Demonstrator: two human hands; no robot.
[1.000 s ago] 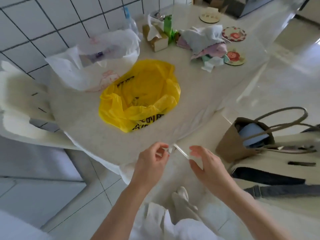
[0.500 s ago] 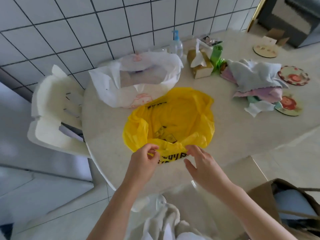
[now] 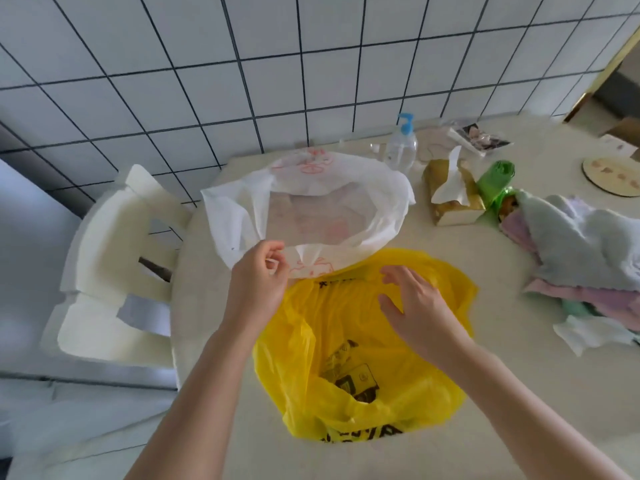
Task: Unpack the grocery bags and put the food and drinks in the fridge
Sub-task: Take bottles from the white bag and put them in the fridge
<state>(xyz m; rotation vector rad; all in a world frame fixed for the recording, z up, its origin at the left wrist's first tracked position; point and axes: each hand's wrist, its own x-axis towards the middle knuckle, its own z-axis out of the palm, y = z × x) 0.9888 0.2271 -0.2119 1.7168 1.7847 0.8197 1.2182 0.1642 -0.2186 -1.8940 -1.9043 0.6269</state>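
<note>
A yellow plastic bag (image 3: 346,327) with black print lies open on the pale table (image 3: 207,393), with dark packets (image 3: 353,379) visible inside. Behind it sits a white plastic bag (image 3: 322,188) with red print, its mouth open. My left hand (image 3: 258,285) pinches the near rim of the white bag between thumb and fingers. My right hand (image 3: 412,303) hovers over the far part of the yellow bag, fingers spread and loosely bent, holding nothing.
A white plastic chair (image 3: 114,265) stands at the table's left. Along the tiled wall are a pump bottle (image 3: 401,147), a tissue box (image 3: 450,195) and a green roll (image 3: 495,178). Folded cloths (image 3: 575,258) and a round coaster (image 3: 613,176) lie at the right.
Both hands left the yellow bag's near rim and moved farther over the table. My left hand took hold of the white bag's rim. The view shifted closer to the wall.
</note>
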